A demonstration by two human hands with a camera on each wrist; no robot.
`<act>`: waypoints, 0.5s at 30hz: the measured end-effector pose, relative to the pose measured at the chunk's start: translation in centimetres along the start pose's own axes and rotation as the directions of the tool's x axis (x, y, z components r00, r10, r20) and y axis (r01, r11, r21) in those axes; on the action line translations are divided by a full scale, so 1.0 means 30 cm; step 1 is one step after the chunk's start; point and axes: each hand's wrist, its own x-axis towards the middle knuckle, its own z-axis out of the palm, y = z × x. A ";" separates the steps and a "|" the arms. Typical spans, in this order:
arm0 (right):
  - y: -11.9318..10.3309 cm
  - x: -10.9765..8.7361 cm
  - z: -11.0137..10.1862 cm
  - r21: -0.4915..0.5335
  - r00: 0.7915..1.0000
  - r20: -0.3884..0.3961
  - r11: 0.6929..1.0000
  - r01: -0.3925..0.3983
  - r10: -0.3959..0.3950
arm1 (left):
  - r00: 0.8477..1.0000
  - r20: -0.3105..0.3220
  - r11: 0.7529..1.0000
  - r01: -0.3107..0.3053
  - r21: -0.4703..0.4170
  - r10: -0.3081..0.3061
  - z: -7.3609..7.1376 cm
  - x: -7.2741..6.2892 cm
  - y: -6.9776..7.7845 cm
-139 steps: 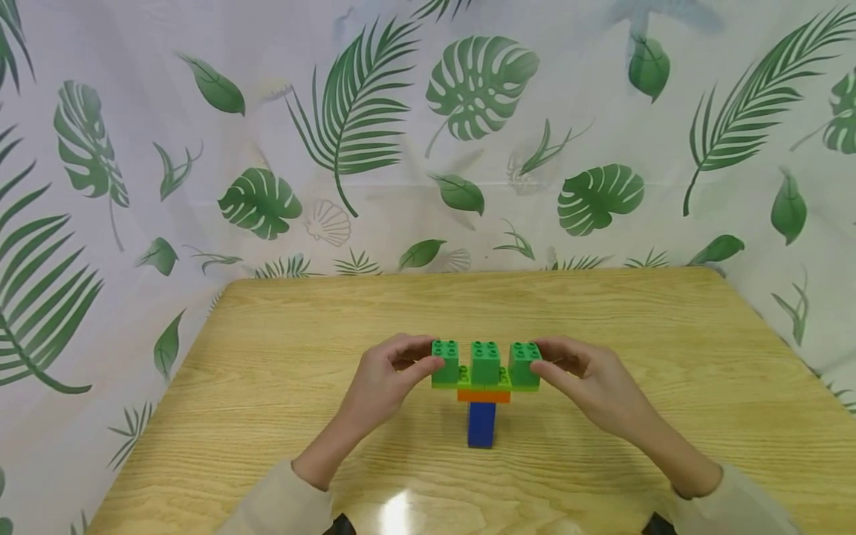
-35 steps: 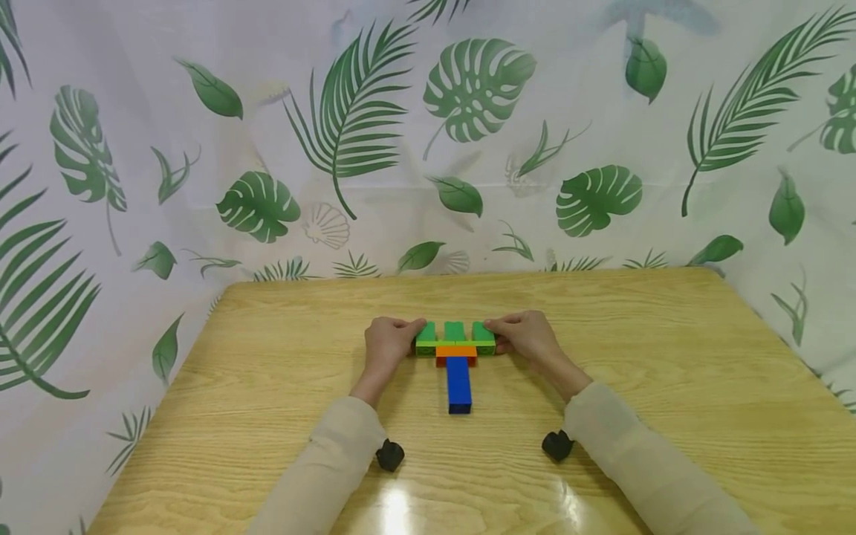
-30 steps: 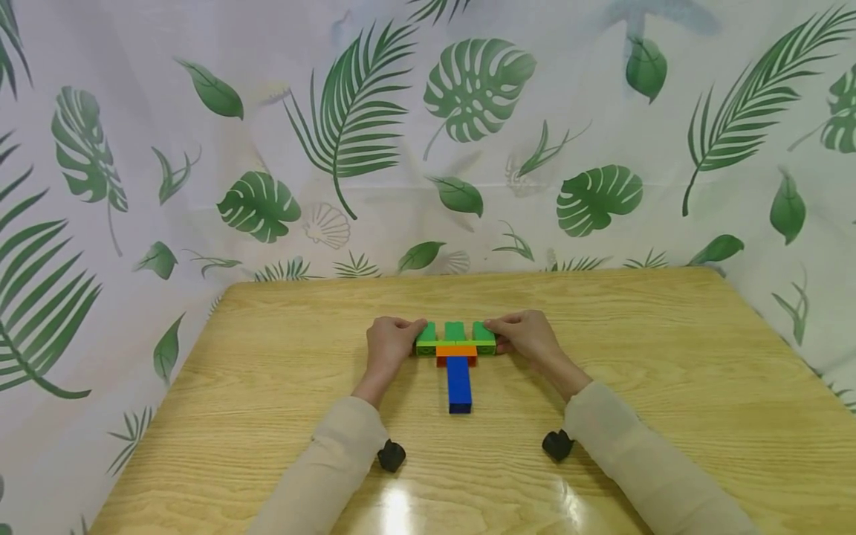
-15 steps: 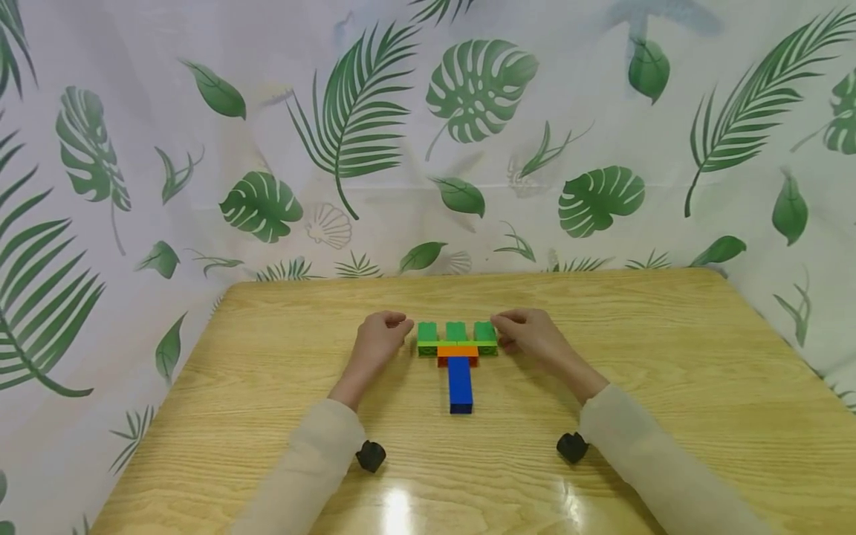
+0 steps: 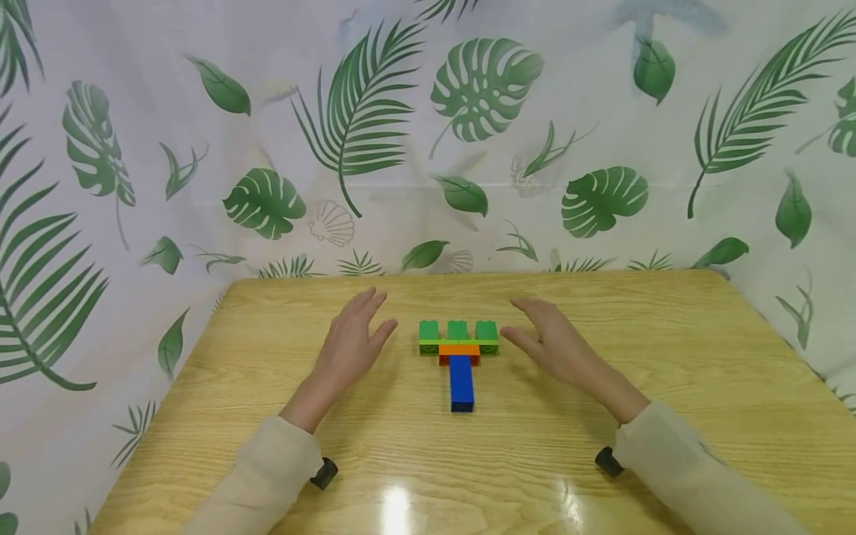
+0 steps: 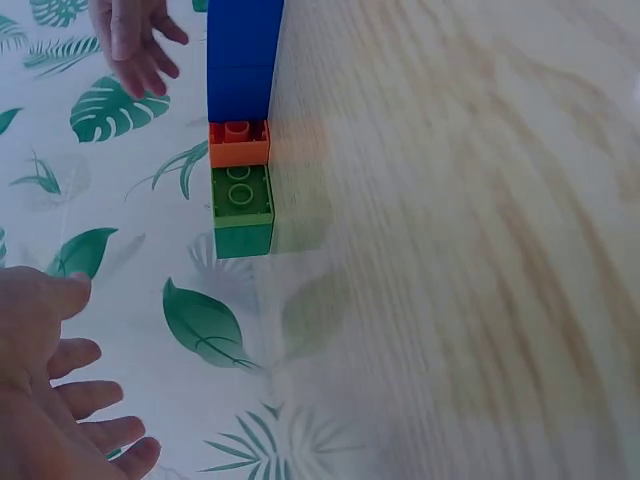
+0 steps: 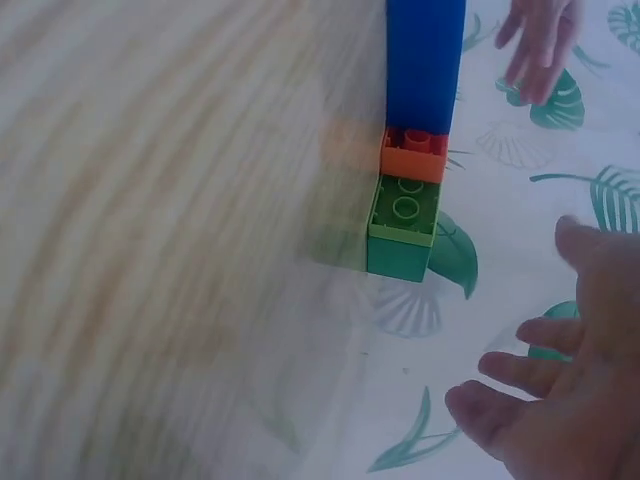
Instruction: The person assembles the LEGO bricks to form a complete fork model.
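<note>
A toy brick build lies flat on the wooden table in the head view, shaped like a trident. Its stem is a blue brick column [image 5: 461,383] that points toward me. Beyond that sits an orange brick [image 5: 458,354], then a light green strip with three green bricks [image 5: 458,330] at the far end. My left hand [image 5: 348,343], fingers spread, hovers left of the build without touching it. On the other side my right hand [image 5: 560,343] is likewise apart from the bricks, its fingers extended. Both wrist views show hollow undersides on the orange brick [image 6: 239,152] and green end piece [image 7: 404,212].
The wooden table [image 5: 642,319] has rounded far corners. A white cloth with green leaf prints [image 5: 401,148] hangs behind it and along both sides. Black wrist devices [image 5: 325,473] are at both sleeves.
Earlier the build stood upright between both hands; it was then laid down on the table. The left hand let go first, then the right, and both have drawn outward with fingers spreading.
</note>
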 end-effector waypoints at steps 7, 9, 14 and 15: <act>-0.032 -0.044 -0.013 -0.244 0.997 0.044 0.967 0.065 -0.056 | 0.991 -0.005 0.972 -0.128 0.198 0.131 -0.037 -0.043 -0.009; -0.034 -0.057 -0.016 -0.289 0.998 0.040 0.955 0.064 -0.055 | 0.986 -0.016 0.956 -0.158 0.245 0.167 -0.048 -0.050 -0.016; -0.009 -0.086 -0.035 -0.347 0.999 0.010 0.937 0.049 -0.049 | 0.984 -0.006 0.927 -0.168 0.337 0.181 -0.071 -0.067 -0.044; 0.000 -0.093 -0.042 -0.355 0.999 0.003 0.934 0.050 -0.052 | 0.985 0.002 0.923 -0.164 0.349 0.174 -0.074 -0.071 -0.051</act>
